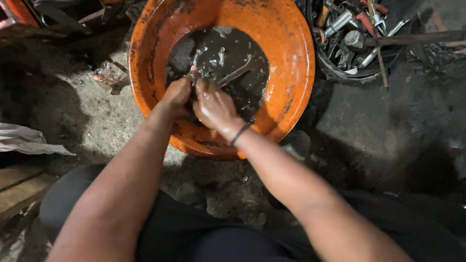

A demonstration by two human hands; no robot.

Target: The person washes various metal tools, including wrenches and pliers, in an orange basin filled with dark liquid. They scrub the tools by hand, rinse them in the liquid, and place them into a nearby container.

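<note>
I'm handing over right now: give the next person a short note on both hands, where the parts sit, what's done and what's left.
Left hand and right hand: both in the orange basin, fingers closed around a small part; which part is hidden.
Dark liquid in the basin holds a long metal tool and small metal pieces.
Black tub of metal parts stands at upper right.
Done: parts soaking.
Left: the pieces in the liquid.

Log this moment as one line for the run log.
left hand: in orange basin, on small metal part | right hand: beside it, grip unclear | dark liquid | tool tub upper right
</note>
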